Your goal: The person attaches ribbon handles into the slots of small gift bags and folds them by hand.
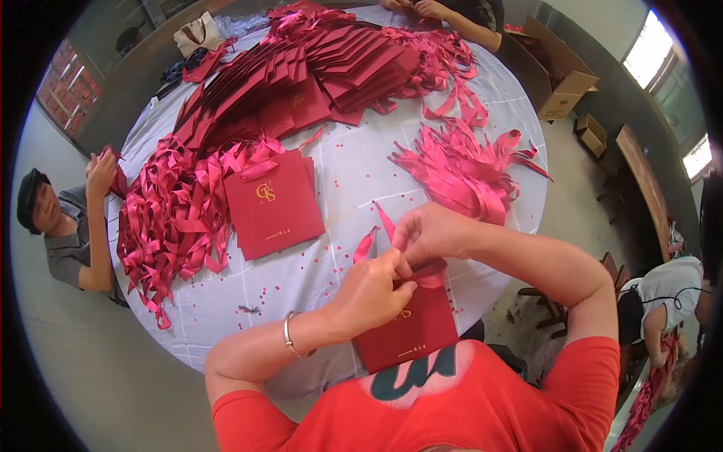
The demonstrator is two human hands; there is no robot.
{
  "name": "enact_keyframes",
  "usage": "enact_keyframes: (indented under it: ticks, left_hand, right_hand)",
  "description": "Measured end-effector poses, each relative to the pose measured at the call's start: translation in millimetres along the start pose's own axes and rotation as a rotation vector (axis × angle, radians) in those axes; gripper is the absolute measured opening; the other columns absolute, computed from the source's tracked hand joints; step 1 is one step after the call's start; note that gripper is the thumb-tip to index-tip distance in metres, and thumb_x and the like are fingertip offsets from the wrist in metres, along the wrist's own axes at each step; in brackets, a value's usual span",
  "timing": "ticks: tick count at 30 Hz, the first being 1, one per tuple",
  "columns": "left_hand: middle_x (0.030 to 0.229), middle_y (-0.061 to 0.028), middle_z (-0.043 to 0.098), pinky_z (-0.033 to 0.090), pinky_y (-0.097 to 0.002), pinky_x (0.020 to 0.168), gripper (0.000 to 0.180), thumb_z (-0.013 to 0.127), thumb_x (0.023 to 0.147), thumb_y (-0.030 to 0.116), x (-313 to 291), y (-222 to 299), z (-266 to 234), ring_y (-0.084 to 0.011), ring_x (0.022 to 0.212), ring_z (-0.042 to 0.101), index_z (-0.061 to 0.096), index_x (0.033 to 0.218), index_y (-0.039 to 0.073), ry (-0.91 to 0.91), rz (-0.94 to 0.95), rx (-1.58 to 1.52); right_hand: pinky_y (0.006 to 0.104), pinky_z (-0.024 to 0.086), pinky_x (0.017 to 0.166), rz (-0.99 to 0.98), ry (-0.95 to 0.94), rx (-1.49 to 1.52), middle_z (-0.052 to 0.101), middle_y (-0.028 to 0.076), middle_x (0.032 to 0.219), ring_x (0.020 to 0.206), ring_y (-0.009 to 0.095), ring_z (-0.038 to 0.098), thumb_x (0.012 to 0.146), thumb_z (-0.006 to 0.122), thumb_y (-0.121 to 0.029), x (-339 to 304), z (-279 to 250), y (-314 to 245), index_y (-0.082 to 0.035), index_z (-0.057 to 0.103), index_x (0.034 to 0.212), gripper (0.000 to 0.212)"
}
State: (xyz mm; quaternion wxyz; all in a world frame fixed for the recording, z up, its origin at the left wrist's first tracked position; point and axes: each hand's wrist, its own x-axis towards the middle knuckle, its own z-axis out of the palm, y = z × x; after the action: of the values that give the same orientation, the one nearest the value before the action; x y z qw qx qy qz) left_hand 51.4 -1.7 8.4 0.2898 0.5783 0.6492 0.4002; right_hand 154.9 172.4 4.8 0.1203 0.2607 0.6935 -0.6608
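A dark red paper gift bag [418,329] with gold print lies at the table's near edge, against my body. Above its top edge my two hands meet on a pink satin ribbon [385,221], its tails sticking up past my fingers. My left hand [374,295], with a bangle at the wrist, is closed with fingertips pinched on the ribbon by the bag's top. Just beyond it my right hand [431,235] is closed too, thumb and fingers pinching the ribbon. The exact spot where the ribbon passes through the bag is hidden behind my fingers.
A short stack of red bags [277,211] lies left of centre, beside a heap of ribbons [177,215]. More ribbons [463,169] lie right. Many bags [301,83] fan across the back. People sit left and far; cardboard boxes [561,71] stand right. Red dots speckle the white cloth [354,162].
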Motion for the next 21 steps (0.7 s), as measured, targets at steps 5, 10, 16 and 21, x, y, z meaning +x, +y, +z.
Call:
enact_keyframes:
  ticks: [5,10,16,21]
  left_hand:
    - [0.069,-0.0140,0.066,0.048,-0.0337,0.053,0.018,0.070,0.081,0.006,-0.6,1.5,-0.7,-0.0187,0.060,0.065,0.055,0.086,-0.001,-0.034,-0.032,-0.018]
    - [0.071,-0.0148,0.067,0.049,-0.0338,0.054,0.019,0.070,0.081,0.006,0.4,-2.7,-0.1,-0.0189,0.061,0.065,0.054,0.088,-0.001,-0.046,-0.018,-0.039]
    - [0.076,-0.0165,0.069,0.050,-0.0354,0.057,0.018,0.068,0.082,0.006,1.6,-7.3,0.0,-0.0219,0.064,0.067,0.055,0.092,-0.002,-0.051,-0.025,-0.014]
    - [0.079,-0.0167,0.070,0.050,-0.0346,0.058,0.019,0.067,0.083,0.007,2.7,-7.8,-1.7,-0.0211,0.064,0.068,0.057,0.096,-0.003,-0.078,-0.029,-0.037]
  right_hand:
    - [0.0244,0.051,0.067,-0.435,0.406,-0.003,0.065,0.002,0.081,0.075,0.008,0.062,0.076,0.075,0.000,17.3,-9.2,-18.7,-0.002,0.064,0.086,0.015]
    - [0.0242,0.051,0.067,-0.473,0.429,-0.081,0.066,0.003,0.081,0.074,0.009,0.062,0.078,0.074,-0.001,48.9,-8.3,-8.2,-0.001,0.064,0.087,0.014]
    - [0.0252,0.052,0.066,-0.477,0.534,-0.185,0.067,0.005,0.080,0.072,0.010,0.062,0.077,0.075,-0.006,55.8,-5.8,0.8,0.000,0.066,0.088,0.015]
    - [0.0271,0.052,0.066,-0.497,0.552,-0.097,0.068,0.007,0.078,0.072,0.011,0.063,0.076,0.075,-0.009,64.6,-7.3,12.5,0.001,0.067,0.088,0.018]
